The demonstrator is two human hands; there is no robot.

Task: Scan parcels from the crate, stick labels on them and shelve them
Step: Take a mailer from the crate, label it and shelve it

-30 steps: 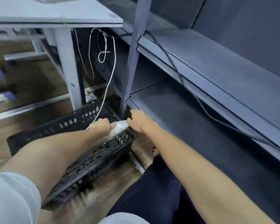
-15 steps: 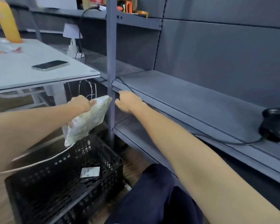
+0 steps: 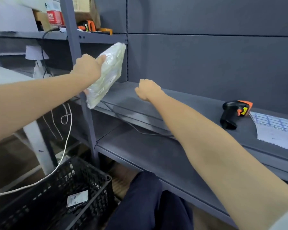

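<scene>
Grey steel shelving unit [image 3: 181, 103], matte flat boards on a punched upright post; the board at hand height lies bare between post and scanner. Black plastic lattice crate [image 3: 60, 193], rectangular, on the floor below and left of the unit's post, holding one dark parcel with a white label [image 3: 77, 199]. White label sheet [image 3: 276, 128], flat at the board's right end. Crinkled white poly-bag parcel [image 3: 106, 75], soft, flat and oblong, held tilted in air against the post, above the board's left edge. Left hand [image 3: 88, 68] grips the parcel's edge, thumb on its face. Right hand [image 3: 148, 89], fingers curled and empty, hovers above the board right of the post. Black-and-orange barcode scanner [image 3: 233, 113] rests beside the sheet.
</scene>
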